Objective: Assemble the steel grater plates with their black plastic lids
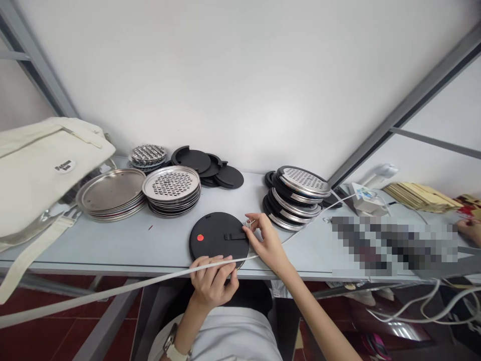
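A black round disc (pixel 218 235) lies near the table's front edge, bearing a red round sticker (pixel 200 237) and a narrow slot at its right side. My left hand (pixel 213 281) grips the disc's near rim, fingers curled over it. At the disc's right edge my right hand (pixel 266 243) pinches a small bent metal wire piece (pixel 248 223) between thumb and fingers. A white cable (pixel 150 284) runs across in front of my left hand and on beneath the right one. How the wire piece meets the slot is partly hidden by my fingertips.
Left stand stacked metal trays (pixel 112 190), perforated grater plates (pixel 173 185) and a cream bag (pixel 45 175). Black discs (pixel 229 177) lie behind. Rightward are stacked black-and-metal grater assemblies (pixel 296 195), a white box (pixel 368 200), yellowish packets (pixel 417 195) and another person's hand (pixel 469 229).
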Available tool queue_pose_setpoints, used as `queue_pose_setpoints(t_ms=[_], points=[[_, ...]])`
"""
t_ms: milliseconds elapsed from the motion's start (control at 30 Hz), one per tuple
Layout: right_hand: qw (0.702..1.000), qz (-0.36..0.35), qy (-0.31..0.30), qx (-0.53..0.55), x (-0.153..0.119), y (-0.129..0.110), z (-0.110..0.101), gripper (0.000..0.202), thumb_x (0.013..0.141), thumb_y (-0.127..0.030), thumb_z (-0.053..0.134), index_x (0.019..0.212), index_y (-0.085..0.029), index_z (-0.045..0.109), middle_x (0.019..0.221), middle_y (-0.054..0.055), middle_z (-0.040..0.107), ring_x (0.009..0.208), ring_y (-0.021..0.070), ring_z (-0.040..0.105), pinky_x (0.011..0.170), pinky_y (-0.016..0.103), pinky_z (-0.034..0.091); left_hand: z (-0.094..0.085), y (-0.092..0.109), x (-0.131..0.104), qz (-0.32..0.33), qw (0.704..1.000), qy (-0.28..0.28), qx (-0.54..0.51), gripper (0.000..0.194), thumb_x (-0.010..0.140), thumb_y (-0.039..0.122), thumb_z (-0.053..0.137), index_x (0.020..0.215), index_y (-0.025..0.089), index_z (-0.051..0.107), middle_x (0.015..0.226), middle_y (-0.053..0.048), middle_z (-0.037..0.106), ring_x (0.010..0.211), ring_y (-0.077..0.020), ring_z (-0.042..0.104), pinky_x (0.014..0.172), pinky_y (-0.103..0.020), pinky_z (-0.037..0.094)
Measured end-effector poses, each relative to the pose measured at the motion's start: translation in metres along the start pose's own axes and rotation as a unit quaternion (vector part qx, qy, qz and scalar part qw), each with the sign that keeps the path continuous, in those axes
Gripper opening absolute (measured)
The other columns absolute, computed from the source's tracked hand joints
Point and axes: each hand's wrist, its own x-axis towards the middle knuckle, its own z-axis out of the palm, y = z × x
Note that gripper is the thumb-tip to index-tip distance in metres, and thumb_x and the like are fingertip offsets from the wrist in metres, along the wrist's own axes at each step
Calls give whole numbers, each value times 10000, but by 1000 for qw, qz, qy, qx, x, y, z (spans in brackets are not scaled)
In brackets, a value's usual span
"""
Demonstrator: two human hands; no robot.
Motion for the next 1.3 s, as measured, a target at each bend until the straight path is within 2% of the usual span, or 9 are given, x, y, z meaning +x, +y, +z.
queue_pose_setpoints(t_ms=[400,1000,1300], points=[[999,1,-34,14,1,-4,-2,176,942,-241,437,1097,-198,507,867,46,551,769,166,543,777,325,463,-2,0,1,-1,1000,-3,2,65,757,183,610,795,217,650,754,5,709,713,-158,616,803,-345,387],[999,-1,-33,1,3,-6,-2,126,939,-250,449,980,-194,555,803,34,524,725,163,525,708,304,447,-1,0,1,-5,1000,0,-4,58,765,190,611,800,215,650,752,5,712,710,-159,627,796,-347,385],[999,5,-44,7,3,-5,-3,149,945,-257,440,916,-202,575,819,35,565,706,157,530,681,288,437,-2,1,3,-2,1000,0,-1,61,761,184,614,798,220,648,749,8,707,714,-153,621,796,-337,386]])
